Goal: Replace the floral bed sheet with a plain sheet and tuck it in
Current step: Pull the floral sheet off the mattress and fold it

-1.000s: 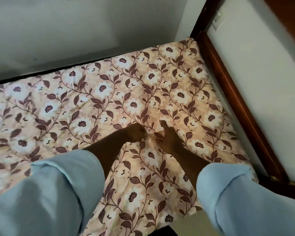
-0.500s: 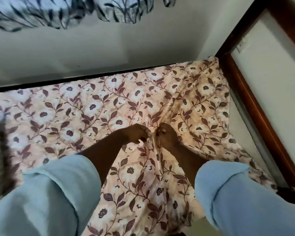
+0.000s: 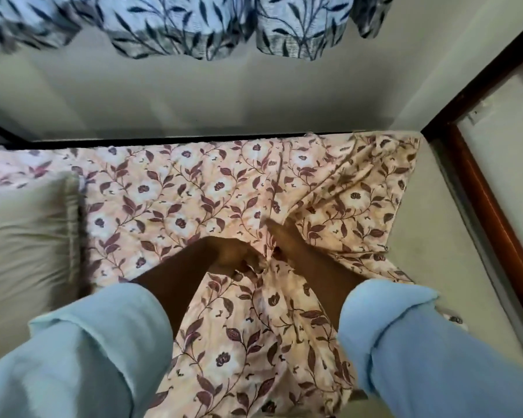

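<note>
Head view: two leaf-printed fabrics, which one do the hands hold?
The floral bed sheet, brown leaves on pink, bunched between the left hand and right hand. The blue-leaved curtain hangs above, untouched.

One sheet [image 3: 194,191], one pillow [image 3: 21,236], one curtain [image 3: 194,22]

Both forearms [image 3: 175,279], bare below pushed-up light-blue sleeves [image 3: 103,342], reach over the floral sheet [image 3: 194,191] and converge near its middle. The left hand [image 3: 239,257] pinches a fold with curled fingers. Just beside it, the right hand [image 3: 284,241] grips gathered cloth.
</note>
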The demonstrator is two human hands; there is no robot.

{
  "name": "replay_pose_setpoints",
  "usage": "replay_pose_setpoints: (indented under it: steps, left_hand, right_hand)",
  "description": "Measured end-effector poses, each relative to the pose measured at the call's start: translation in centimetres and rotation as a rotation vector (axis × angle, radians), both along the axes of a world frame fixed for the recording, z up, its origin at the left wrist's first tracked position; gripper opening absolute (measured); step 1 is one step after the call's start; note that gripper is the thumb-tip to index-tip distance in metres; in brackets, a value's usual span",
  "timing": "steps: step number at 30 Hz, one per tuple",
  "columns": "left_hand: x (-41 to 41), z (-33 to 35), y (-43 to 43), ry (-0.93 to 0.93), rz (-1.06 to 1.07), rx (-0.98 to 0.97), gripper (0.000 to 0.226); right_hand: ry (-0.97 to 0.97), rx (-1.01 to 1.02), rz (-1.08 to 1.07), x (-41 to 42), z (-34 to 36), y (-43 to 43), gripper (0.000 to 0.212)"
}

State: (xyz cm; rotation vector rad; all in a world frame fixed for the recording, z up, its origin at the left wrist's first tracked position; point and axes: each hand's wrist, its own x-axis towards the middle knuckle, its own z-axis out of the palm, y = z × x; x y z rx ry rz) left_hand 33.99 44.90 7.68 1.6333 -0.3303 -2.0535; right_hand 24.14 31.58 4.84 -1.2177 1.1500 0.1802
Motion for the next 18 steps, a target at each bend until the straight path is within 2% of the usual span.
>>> replay_pose_setpoints:
  steps: [2,4,8,11,12,13,15,18]
  left_hand:
    - [0.1,0.2,1.7,0.067,-0.048,0.031,0.015]
    - [0.2,0.3,3.8,0.064,-0.003,0.045,0.014]
    - [1.3,0.5,8.2,-0.179,0.257,0.074,0.018]
    - [2.8,-0.9,10.3,-0.413,0.511,0.189,0.009]
    - [3.2,-1.2,10.8,-0.478,0.595,0.212,0.014]
    - [3.5,-1.3,11.1,-0.532,0.633,0.208,0.03]
    - [3.6,-0.9,11.4,-0.681,0.533,0.102,0.061]
    - [3.0,-0.2,10.7,-0.955,0.247,-0.089,0.062]
  right_hand:
    - [-0.004,-0.149,0.178,0.9,1.1,1.4,0.064]
    - [-0.055,-0.159,0.26,1.8,2.0,2.9,0.052]
    - [-0.099,-0.165,0.334,4.6,4.0,5.7,0.046]
    - [-0.216,-0.03,0.289,6.5,5.9,7.1,0.034]
    - [-0.257,0.021,0.273,6.9,6.6,7.7,0.029]
    - [-0.275,0.052,0.278,7.3,7.3,8.0,0.025]
    - [-0.3,0.095,0.253,8.2,8.4,9.0,0.022]
    - [-0.352,0.297,0.105,9.6,9.4,10.0,0.042]
